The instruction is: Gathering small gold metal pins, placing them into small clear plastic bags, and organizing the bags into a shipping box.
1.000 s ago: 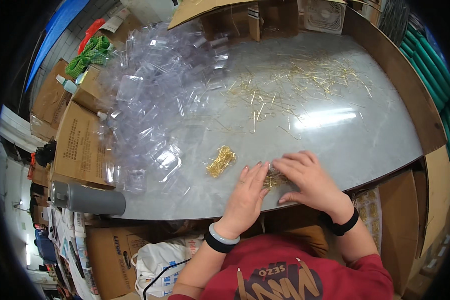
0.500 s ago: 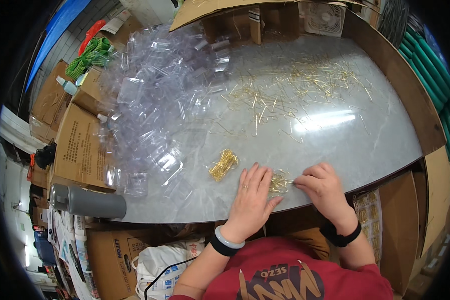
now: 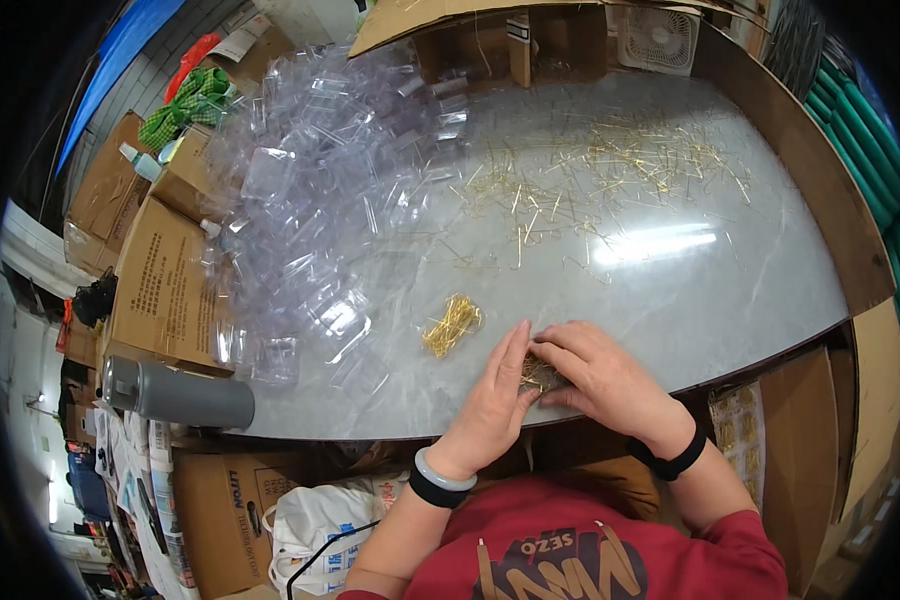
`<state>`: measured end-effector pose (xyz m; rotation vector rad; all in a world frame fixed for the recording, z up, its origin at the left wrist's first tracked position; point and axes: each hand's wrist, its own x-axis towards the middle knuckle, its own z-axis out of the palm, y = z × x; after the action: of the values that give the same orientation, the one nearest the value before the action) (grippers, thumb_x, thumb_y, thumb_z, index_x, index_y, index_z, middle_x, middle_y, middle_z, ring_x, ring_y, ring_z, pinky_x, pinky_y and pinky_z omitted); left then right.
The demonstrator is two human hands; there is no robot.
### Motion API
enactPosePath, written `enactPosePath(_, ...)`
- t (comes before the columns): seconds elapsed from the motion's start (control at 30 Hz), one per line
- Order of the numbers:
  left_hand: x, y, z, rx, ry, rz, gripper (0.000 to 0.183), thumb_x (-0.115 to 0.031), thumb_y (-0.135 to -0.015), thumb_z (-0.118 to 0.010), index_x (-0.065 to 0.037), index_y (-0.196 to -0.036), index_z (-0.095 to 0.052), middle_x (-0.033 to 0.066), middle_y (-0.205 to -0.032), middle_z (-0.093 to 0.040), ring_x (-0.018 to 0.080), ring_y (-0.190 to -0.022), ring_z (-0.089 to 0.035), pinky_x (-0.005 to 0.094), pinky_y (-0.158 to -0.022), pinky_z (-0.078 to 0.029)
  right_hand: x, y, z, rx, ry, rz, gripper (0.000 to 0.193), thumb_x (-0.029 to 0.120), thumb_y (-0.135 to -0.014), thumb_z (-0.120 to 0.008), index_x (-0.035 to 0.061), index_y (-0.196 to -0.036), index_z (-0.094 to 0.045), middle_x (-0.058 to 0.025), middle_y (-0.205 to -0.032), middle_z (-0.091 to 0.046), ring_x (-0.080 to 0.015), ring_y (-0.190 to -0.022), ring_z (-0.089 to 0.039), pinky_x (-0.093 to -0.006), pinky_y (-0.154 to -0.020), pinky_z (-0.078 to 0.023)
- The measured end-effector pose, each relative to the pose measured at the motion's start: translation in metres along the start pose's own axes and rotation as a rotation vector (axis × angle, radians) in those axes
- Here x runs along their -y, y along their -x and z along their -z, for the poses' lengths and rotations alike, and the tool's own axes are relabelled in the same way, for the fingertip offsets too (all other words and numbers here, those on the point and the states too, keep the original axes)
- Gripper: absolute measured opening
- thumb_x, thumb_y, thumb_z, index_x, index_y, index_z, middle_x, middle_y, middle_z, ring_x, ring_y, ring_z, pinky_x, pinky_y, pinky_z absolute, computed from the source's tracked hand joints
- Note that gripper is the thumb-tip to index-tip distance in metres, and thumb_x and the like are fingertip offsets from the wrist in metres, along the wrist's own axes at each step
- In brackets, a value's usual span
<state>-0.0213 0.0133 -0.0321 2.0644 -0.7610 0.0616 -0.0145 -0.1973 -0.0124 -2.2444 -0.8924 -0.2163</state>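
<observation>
Near the front edge of the grey table (image 3: 690, 310), a small bunch of gold wire hooks (image 3: 537, 376) is gripped between my two hands. My left hand (image 3: 490, 400) presses on its left side, fingers straight and together. From the other side my right hand (image 3: 602, 378) closes round it with bent fingers, covering much of the bunch. A second bunch of gold hooks (image 3: 452, 325) lies just beyond my left hand, stacked neatly and touched by neither hand. Farther off, many loose gold hooks (image 3: 645, 155) are scattered over the tabletop.
A big heap of clear plastic boxes (image 3: 310, 180) covers the table's left side. A grey bottle (image 3: 190, 393) lies at the front left, beside a cardboard box (image 3: 165, 290). Cardboard walls (image 3: 820, 160) border the right and back, with a white fan (image 3: 657, 40) at the back.
My right hand has moved left and closed in on the hooks, meeting my left hand. My left hand has turned more upright against the bunch, which is now mostly covered.
</observation>
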Motion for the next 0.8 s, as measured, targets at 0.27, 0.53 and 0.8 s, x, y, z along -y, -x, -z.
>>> enactPosePath(0.27,0.012,0.000,0.005,0.071,0.022,0.078,0.079,0.008,-0.089,-0.055,0.000,-0.159,-0.018,0.0201,-0.160,-0.031,0.0316,-0.148,-0.034,0.0420,-0.121,-0.029,0.001,0.003,-0.009,-0.096,0.026,0.034,0.059,0.029,-0.087,-0.071,-0.0002,-0.134,-0.052,-0.0211,-0.135,-0.055,-0.0383,-0.126,-0.052,-0.0474,-0.109,-0.040)
enactPosePath(0.53,0.010,0.008,0.006,-0.129,-0.048,0.033,0.068,0.002,-0.097,-0.056,-0.002,-0.158,-0.027,0.0182,-0.159,-0.035,0.0279,-0.141,-0.040,0.0386,-0.115,-0.035,-0.001,0.007,-0.057,-0.434,0.121,-0.028,0.016,0.018,-0.083,-0.060,0.0036,-0.091,-0.060,-0.0102,-0.097,-0.056,-0.0279,-0.099,-0.057,-0.0369,-0.090,-0.047)
enactPosePath(0.8,0.036,0.030,0.043,-0.082,-0.285,0.380,0.054,-0.001,-0.095,-0.063,-0.003,-0.147,-0.047,0.0076,-0.115,-0.056,0.0130,-0.089,-0.053,0.0282,-0.077,-0.047,-0.013,0.006,-0.078,-0.527,0.218,0.038,0.021,0.024,-0.077,-0.070,0.0061,-0.088,-0.069,-0.0063,-0.097,-0.061,-0.0249,-0.099,-0.057,-0.0340,-0.090,-0.046)
